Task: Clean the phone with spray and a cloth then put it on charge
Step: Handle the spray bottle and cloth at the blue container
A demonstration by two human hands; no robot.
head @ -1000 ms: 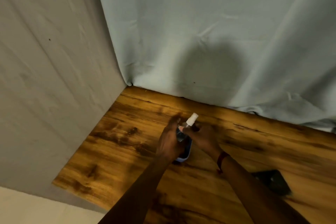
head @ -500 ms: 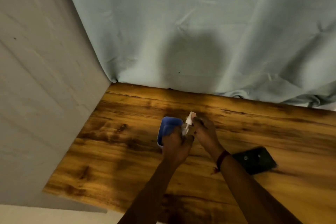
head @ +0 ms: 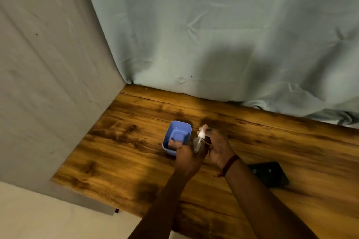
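The black phone is lying flat on the wooden table, just beside the right forearm. Farther in, the left hand is gripping the blue plastic tub by its near rim, while the right hand is closing around the clear spray bottle, tilted toward the tub. Beyond, a pale curtain is hanging.

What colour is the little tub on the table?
The tub is blue, clearest in the head view.

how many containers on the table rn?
2. A blue tub sits left of centre, gripped at its near rim by the left hand. A small spray bottle is just right of it, in the right hand. Nothing else shows.
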